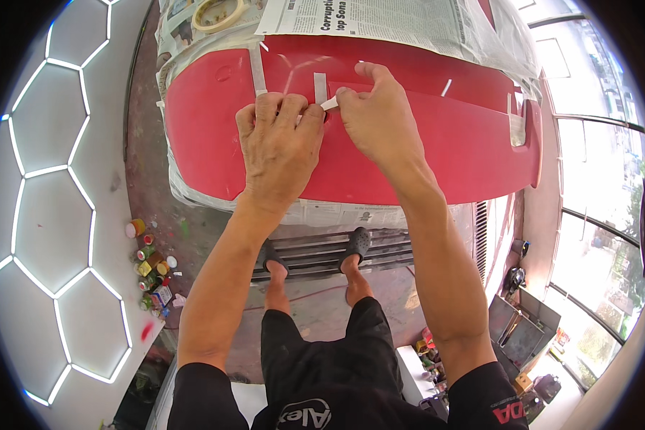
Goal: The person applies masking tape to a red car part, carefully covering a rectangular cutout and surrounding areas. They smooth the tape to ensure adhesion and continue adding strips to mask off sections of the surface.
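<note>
A large glossy red panel (437, 158), seemingly a vehicle body part, lies before me with paper and plastic around it. My right hand (383, 122) pinches a short pale strip of masking tape (330, 104) between thumb and bent forefinger. The strip runs toward my left hand (283, 147), whose curled fingers press down on the panel and close on its other end; its fingertips are partly hidden. Just above, between the hands, a separate upright tape piece (320, 87) sticks to the panel. Another tape strip (257, 68) crosses the red surface farther left.
Newspaper (387, 18) covers the panel's far side, with a tape roll (199, 23) at the far left. More tape (517, 130) sits at the right end. Cans and bottles (150, 265) stand on the floor at left. Below the panel is a slatted floor grate (308, 258).
</note>
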`<state>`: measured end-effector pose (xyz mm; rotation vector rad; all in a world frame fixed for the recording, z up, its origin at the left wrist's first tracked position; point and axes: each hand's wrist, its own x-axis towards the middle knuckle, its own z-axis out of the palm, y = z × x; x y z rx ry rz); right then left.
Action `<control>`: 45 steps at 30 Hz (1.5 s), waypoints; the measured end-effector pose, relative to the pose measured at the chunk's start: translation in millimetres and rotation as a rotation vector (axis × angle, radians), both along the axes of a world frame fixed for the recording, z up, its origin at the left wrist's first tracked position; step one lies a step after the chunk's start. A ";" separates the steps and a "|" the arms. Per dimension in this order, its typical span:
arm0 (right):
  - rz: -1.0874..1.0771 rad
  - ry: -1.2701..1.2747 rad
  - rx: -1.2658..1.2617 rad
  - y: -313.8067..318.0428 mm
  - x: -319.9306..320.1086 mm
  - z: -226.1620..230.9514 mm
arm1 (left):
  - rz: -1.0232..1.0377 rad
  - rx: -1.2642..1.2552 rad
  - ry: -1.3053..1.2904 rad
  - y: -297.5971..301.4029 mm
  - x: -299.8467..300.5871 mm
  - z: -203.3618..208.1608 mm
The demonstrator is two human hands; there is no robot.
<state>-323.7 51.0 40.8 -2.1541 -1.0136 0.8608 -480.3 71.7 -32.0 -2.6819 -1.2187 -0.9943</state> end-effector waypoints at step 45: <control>-0.136 0.073 0.168 -74.4 48.4 13.2 | 0.245 -0.838 0.254 20.8 34.9 7.5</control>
